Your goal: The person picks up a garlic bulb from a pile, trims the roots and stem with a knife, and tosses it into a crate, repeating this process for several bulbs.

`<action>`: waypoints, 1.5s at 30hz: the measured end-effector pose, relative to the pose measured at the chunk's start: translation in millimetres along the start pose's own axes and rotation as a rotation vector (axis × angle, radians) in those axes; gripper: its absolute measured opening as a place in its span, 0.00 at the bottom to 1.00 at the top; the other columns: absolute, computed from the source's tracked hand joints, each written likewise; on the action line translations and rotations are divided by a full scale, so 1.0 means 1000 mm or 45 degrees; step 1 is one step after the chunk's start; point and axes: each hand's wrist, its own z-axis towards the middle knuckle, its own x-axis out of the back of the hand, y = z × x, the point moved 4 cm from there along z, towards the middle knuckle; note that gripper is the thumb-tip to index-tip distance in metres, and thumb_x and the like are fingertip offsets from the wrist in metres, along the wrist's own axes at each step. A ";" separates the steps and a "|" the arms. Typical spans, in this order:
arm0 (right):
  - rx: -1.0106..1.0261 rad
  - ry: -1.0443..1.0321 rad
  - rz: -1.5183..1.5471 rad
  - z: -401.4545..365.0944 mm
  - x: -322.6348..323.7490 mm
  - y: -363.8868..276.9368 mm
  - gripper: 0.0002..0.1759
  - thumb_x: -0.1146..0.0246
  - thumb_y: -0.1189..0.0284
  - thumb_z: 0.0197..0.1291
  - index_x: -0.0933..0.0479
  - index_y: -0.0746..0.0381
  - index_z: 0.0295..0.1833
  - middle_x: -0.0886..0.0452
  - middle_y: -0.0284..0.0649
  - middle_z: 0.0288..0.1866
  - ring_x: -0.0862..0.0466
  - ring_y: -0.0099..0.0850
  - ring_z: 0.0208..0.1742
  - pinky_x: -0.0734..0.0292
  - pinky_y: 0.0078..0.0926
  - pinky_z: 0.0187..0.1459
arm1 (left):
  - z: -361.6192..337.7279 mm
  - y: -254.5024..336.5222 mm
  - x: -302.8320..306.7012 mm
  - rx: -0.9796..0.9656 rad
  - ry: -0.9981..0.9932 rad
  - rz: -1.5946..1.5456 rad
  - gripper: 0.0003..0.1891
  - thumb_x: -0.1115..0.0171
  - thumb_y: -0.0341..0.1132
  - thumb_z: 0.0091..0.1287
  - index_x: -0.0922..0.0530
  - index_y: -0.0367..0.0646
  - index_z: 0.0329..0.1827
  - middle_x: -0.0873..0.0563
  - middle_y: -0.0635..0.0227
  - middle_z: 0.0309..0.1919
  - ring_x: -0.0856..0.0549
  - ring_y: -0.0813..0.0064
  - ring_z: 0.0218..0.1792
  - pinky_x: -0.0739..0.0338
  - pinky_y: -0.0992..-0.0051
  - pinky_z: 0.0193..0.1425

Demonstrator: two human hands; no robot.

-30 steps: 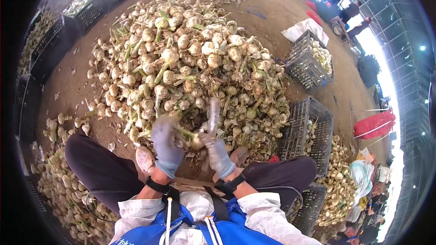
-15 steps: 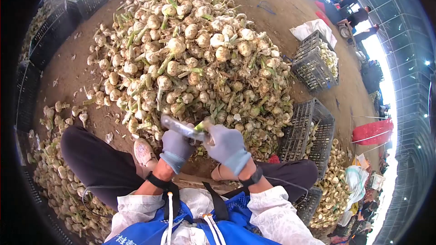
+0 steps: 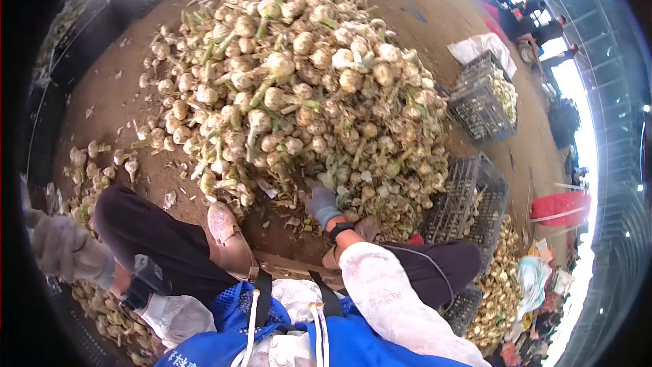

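My right hand (image 3: 322, 205), in a grey glove, is down at the near edge of a large heap of garlic bulbs (image 3: 278, 64) with stems on. Its fingers point into the shadowed foot of the heap, and their grip is hidden. My left hand (image 3: 64, 245), gloved too, is out at the far left, above the smaller garlic pile (image 3: 112, 316) beside my leg. Motion smears its fingers, so I cannot make out what they hold. Between my shoes lie dirt and loose garlic scraps (image 3: 292, 223).
Black plastic crates (image 3: 485, 221) stand on the right, with another garlic-filled crate (image 3: 483, 98) farther back. More dark crates (image 3: 78, 41) line the left side. A garlic pile (image 3: 499, 285) and a red sack (image 3: 560, 209) lie at right. Several people are in the distance at upper right.
My hands were together before me, the left with a metal blade, the right at a green stem. They have parted: left swung far left, right dropped to the heap's edge.
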 end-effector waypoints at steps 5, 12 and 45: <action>-0.013 -0.011 -0.020 0.008 -0.029 0.017 0.30 0.38 0.59 0.53 0.33 0.58 0.61 0.35 0.48 0.64 0.24 0.48 0.53 0.27 0.41 0.52 | -0.013 -0.099 0.037 0.119 0.816 0.339 0.17 0.46 0.43 0.68 0.28 0.43 0.55 0.24 0.76 0.30 0.26 0.82 0.29 0.32 0.79 0.25; -0.175 -0.107 0.007 -0.020 -0.031 0.025 0.25 0.38 0.62 0.52 0.30 0.60 0.55 0.25 0.53 0.53 0.21 0.48 0.46 0.25 0.42 0.44 | -0.120 -0.266 0.145 0.777 1.460 -0.037 0.10 0.54 0.33 0.67 0.26 0.38 0.44 0.17 0.61 0.32 0.18 0.68 0.29 0.23 0.72 0.32; 0.846 0.536 -0.401 -0.121 0.174 -0.095 0.21 0.37 0.70 0.39 0.26 0.62 0.44 0.26 0.36 0.23 0.23 0.36 0.22 0.30 0.32 0.25 | -0.095 -0.319 0.064 0.744 -0.169 1.625 0.20 0.46 0.37 0.58 0.27 0.39 0.53 0.21 0.60 0.48 0.23 0.65 0.49 0.29 0.68 0.53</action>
